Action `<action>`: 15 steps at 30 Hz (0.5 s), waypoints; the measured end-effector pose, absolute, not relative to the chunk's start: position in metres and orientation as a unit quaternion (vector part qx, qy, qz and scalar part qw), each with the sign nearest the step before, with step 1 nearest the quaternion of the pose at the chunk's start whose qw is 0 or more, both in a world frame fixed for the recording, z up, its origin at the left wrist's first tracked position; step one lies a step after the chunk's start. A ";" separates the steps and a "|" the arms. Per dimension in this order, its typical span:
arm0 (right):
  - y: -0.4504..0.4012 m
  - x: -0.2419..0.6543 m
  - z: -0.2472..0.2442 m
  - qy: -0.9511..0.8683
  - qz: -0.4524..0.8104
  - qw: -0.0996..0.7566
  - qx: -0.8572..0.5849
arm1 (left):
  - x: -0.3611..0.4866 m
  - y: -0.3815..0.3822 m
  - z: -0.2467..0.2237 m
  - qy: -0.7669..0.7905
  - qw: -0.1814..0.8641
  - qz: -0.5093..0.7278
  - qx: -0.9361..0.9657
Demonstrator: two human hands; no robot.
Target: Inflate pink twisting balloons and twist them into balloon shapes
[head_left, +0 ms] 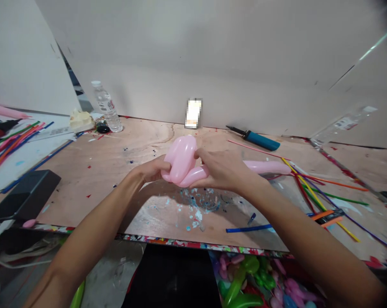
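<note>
A pink modelling balloon (182,160), folded into several plump loops, is held above the middle of the wooden table. My left hand (155,168) grips the loops from the left, thumb pressed on their near side. My right hand (221,169) is closed around the balloon's long straight part, close to where it meets the loops. The rest of that tube stretches out to the right, past my wrist. Some of my fingers are hidden behind the balloon and the hands.
A blue hand pump (262,141) lies by the back wall. Uninflated balloons (336,201) and an orange-black cutter (328,217) are at right. Bottles (106,107) stand or lean at both sides. A dark box (25,196) sits front left. Finished balloons (254,278) are below the table edge.
</note>
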State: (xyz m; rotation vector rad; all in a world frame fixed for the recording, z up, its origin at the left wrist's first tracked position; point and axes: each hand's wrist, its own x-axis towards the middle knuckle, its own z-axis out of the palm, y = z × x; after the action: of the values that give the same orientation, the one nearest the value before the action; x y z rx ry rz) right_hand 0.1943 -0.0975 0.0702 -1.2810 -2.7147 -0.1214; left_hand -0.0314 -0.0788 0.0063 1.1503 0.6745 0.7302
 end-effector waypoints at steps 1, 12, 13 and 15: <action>-0.094 0.195 0.069 -0.897 -0.033 0.076 -0.434 | -0.031 -0.079 0.007 0.301 0.723 0.325 0.529; -0.105 0.180 0.067 -0.922 -0.006 0.067 -0.382 | -0.031 -0.084 -0.002 0.303 0.753 0.207 0.546; -0.105 0.179 0.066 -0.922 -0.007 0.057 -0.382 | -0.031 -0.084 -0.003 0.295 0.758 0.206 0.545; -0.102 0.180 0.063 -0.922 -0.012 0.044 -0.385 | -0.031 -0.083 -0.004 0.274 0.764 0.221 0.541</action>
State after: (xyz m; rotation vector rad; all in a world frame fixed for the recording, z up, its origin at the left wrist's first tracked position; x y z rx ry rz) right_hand 0.1801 -0.1022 0.0631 -1.1771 -2.8181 -0.0352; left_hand -0.0306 -0.0831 -0.0036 1.1755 0.5966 0.4802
